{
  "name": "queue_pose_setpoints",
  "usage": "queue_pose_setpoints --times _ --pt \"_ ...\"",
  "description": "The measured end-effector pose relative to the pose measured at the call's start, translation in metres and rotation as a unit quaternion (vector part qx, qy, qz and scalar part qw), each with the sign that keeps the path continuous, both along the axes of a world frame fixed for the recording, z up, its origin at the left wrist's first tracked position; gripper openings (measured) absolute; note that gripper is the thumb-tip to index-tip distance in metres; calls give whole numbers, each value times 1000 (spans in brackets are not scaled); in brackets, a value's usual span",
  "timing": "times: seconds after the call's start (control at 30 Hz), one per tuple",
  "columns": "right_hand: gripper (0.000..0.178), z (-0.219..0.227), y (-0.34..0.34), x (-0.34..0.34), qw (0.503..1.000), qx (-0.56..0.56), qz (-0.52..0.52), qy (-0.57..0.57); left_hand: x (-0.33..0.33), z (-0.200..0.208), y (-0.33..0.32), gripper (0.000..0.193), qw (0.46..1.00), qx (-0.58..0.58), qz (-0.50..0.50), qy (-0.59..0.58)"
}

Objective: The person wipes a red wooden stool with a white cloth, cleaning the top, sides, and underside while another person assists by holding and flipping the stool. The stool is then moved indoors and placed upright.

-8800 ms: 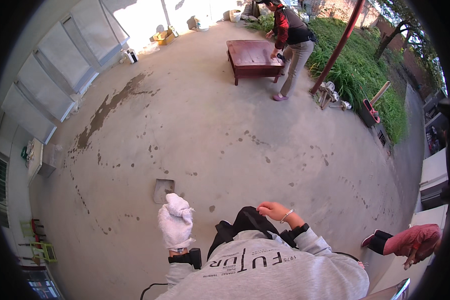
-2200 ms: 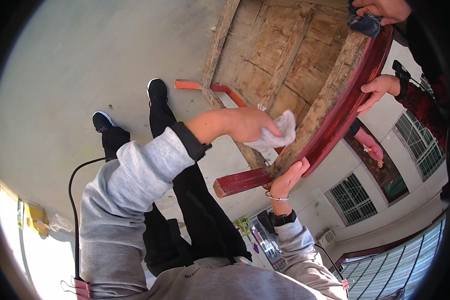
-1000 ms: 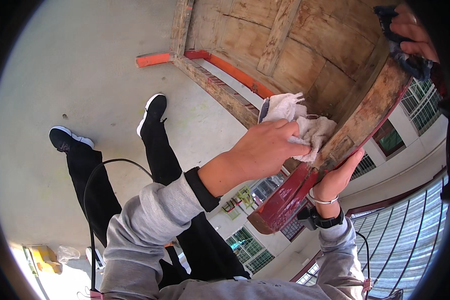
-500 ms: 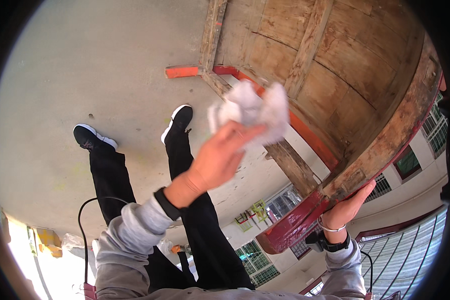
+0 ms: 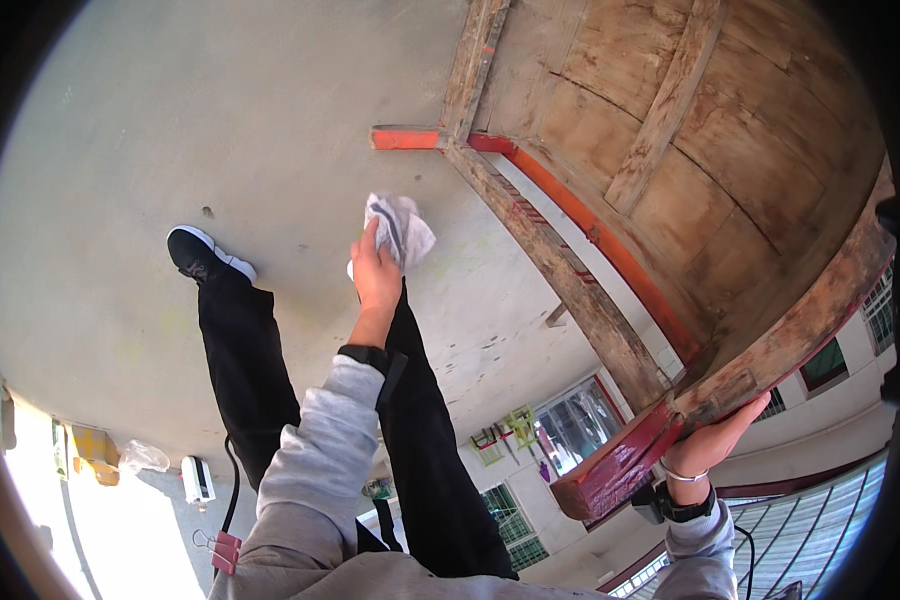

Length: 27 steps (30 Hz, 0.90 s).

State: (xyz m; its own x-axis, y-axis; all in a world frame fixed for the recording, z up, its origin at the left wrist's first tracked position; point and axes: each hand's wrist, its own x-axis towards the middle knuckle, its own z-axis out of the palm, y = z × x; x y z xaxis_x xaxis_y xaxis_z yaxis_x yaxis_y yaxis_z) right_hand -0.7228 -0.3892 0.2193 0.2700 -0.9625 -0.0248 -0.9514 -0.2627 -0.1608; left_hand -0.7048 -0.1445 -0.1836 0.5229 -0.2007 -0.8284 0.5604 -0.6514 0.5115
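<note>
My left hand (image 5: 377, 275) grips a crumpled white cloth (image 5: 402, 235) with a dark stripe, fingers closed on it, above my leg and to the left of a wooden table. This table (image 5: 660, 95) is tipped so that its bare brown underside shows, with worn crossbars and red-orange painted edges. At its near right side my right hand (image 5: 715, 440) holds the outer edge, palm against the wood beside the dark red leg (image 5: 615, 465). Part of that hand's fingers is hidden by the rim. The cloth is apart from the table.
Grey concrete floor (image 5: 110, 240) lies around my black shoe (image 5: 205, 255). Low at the left are a yellow cardboard box (image 5: 95, 455), a clear plastic bag (image 5: 143, 457) and a white box-like object (image 5: 197, 480). A building with barred windows (image 5: 515, 530) stands beyond the table.
My left hand has moved left and away from the table with the cloth. The table now appears slightly farther right and lower in view; my right hand stays at its edge.
</note>
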Motion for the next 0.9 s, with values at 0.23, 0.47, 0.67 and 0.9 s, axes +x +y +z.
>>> queue_pose_setpoints --times 0.23,0.47,0.67,0.9 --pt "53 6 -3 -6 1000 -7 19 7 -4 -75 -108 55 981 -175 -35 74" --pt "54 3 -1 -9 999 -24 36 0 -15 42 -130 58 952 -273 107 83" --pt "54 -11 -2 12 989 51 -38 -131 -9 205 -106 55 892 -400 144 155" --pt "51 -12 -6 15 978 97 -28 -182 -68 279 -61 46 763 -562 46 315"
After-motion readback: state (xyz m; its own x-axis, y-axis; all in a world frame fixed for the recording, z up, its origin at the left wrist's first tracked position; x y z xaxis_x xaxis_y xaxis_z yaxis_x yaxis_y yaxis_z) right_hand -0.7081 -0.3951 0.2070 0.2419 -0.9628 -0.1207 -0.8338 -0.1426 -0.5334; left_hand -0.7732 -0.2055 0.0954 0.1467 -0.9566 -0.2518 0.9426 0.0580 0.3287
